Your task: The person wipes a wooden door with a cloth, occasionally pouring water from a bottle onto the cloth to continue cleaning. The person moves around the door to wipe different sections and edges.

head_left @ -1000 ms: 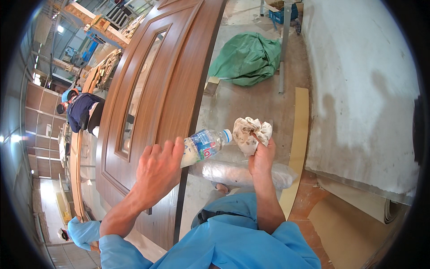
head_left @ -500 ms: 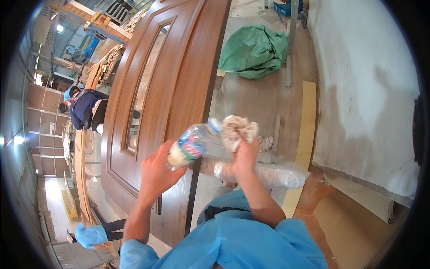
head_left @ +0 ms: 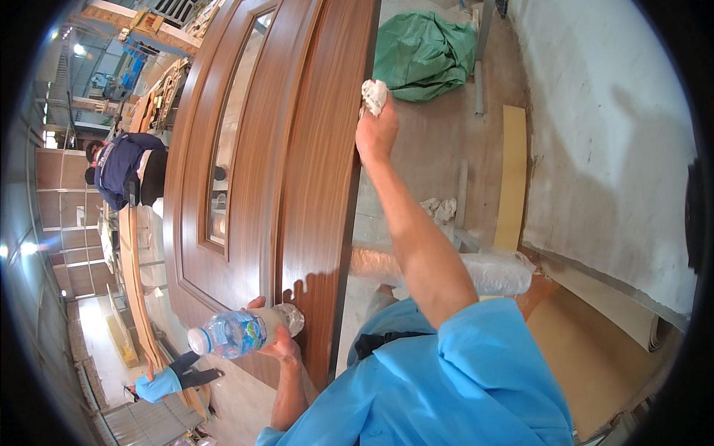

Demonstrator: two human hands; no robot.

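My left hand (head_left: 281, 343) is wrapped round a clear plastic bottle (head_left: 236, 331) with a white cap, a blue label and some pale contents. The bottle lies nearly sideways over the near end of a brown wooden door (head_left: 316, 201), its cap toward the left. My right hand (head_left: 378, 134) is stretched far forward and closed on a crumpled whitish rag (head_left: 374, 97). That rag is at the door's right edge; whether it presses on the edge is hard to tell. A narrow glass panel (head_left: 236, 111) is set in the door.
Beyond the door's right side lie a green cloth heap (head_left: 424, 56), a plastic-wrapped roll (head_left: 491, 273) and a yellowish board strip (head_left: 512, 178). A pale wall (head_left: 595, 149) bounds the right. People in dark (head_left: 130, 167) and blue clothing (head_left: 158, 385) are at the left.
My right hand with the rag has moved forward, away from the bottle, to the door's edge. My left hand has drawn the bottle back and left, turning its cap leftward.
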